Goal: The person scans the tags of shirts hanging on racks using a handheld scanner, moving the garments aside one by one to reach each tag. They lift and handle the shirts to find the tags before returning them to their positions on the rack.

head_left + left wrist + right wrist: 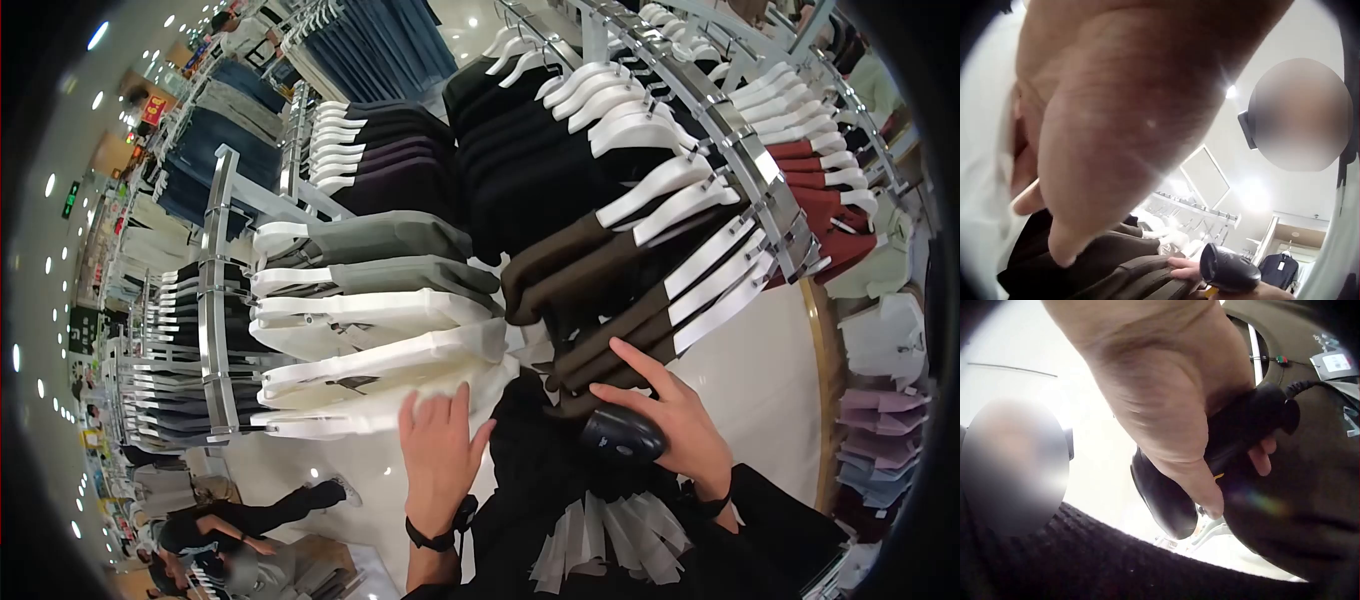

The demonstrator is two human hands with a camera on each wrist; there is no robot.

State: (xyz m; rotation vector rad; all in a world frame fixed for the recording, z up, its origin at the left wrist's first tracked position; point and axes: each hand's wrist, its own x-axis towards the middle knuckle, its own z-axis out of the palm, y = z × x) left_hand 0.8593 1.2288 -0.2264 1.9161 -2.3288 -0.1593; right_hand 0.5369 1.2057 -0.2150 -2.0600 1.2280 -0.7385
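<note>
Shiny metal rails [735, 130] flank the open left hand [437, 455], near cream tops [400, 347] — the right hand [692, 430] grips a black plastic scanner [622, 433], apparently leaving two fingers free.

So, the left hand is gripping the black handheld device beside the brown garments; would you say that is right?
Not quite: it is the right hand that grips the black handheld device beside the brown garments, as the head view shows.

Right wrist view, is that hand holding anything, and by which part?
The right hand holds a black corded device around its middle, clear of the cord.
</note>
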